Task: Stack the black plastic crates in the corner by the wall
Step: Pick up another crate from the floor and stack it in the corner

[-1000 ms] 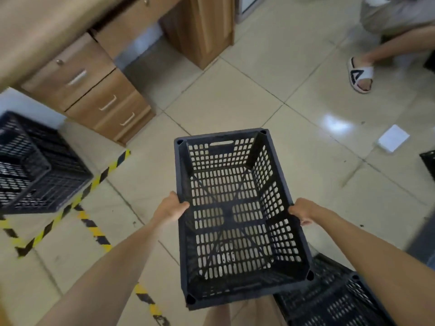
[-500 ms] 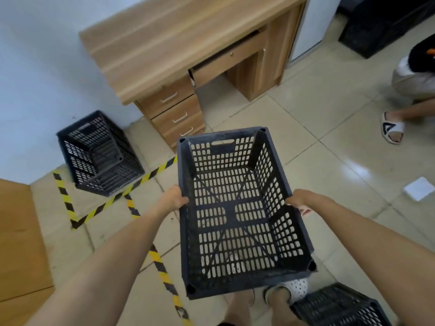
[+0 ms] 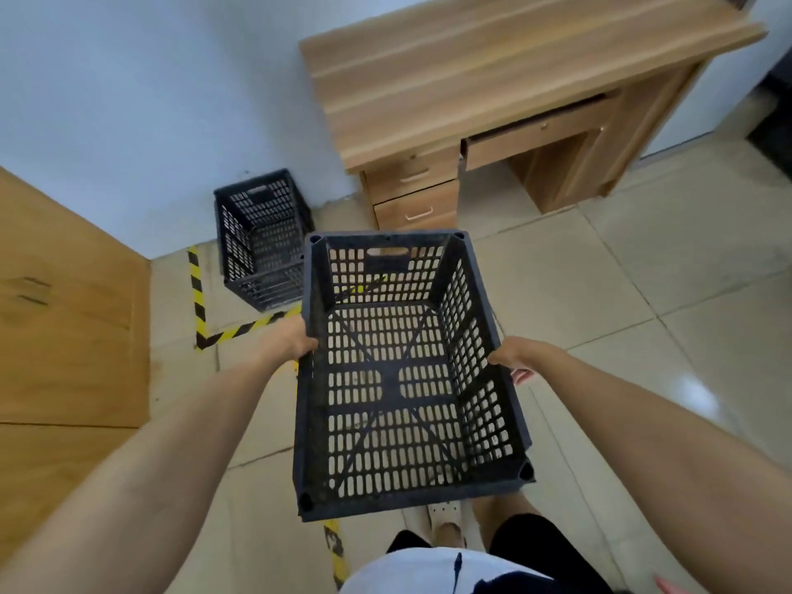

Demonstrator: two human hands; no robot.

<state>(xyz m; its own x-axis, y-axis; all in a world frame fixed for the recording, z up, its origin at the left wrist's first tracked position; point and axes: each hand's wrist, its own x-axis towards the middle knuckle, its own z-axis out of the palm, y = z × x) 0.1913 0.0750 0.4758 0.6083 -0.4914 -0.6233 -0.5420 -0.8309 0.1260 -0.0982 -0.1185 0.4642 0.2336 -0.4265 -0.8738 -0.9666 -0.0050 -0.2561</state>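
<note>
Looking down from the head camera, we see a black perforated plastic crate point(image 3: 407, 370) carried open side up above the tiled floor point(image 3: 600, 315), one short end with a handle slot pointing away from the person. The left hand point(image 3: 291, 340) grips the crate's left long rim about halfway along, thumb hooked over the edge. The right hand point(image 3: 512, 353) clasps the right long rim opposite it, fingers curled under and outside the wall. Both forearms reach in from the lower corners of the frame. Through the slotted bottom we make out floor tile and a pale shoe point(image 3: 445, 514) below the near end.

Ahead and to the left, a second black crate point(image 3: 261, 237) stands on the floor against the pale blue wall point(image 3: 150, 100), its open top facing up and tilted slightly in the wide lens. It sits just inside a right-angled line of yellow-and-black hazard tape point(image 3: 199, 302) stuck to the tiles. The carried crate's far left corner overlaps the standing crate's near right side from this angle. A wooden desk point(image 3: 493, 66) with drawers stands to the right of the crate on the floor, backed against the same wall. A wooden panel point(image 3: 64, 315) fills the left edge.
</note>
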